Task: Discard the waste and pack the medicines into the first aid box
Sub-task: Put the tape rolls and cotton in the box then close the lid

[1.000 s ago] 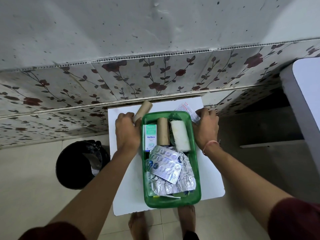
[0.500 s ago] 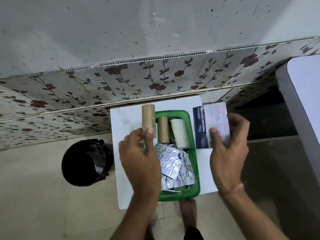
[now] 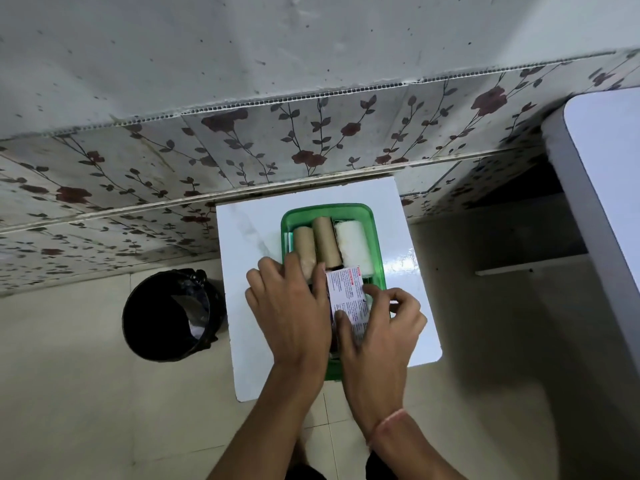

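pinched at its near end between thumb and fingers of the right hand (image 3: 377, 327), the medicine box (image 3: 347, 295) is held over the green first aid box (image 3: 378, 251) on the counter (image 3: 249, 237), long axis running away from the person. the left hand (image 3: 291, 306) lies flat just beside it on the near contents, its grip holding nothing that can be seen, so the right hand is judged to set it down.

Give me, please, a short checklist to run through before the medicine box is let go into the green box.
1. Medicine box held in the fingers of the right hand: ok.
2. Medicine box over the green first aid box, not the white table: ok.
3. Left hand clear of the drop spot: not ok, it lies right beside the medicine box.
4. Three rolls lying inside the far end: ok.
5. Room beneath the medicine box: cannot tell, the hands hide it.
6. Black bin beside the table for waste: ok.
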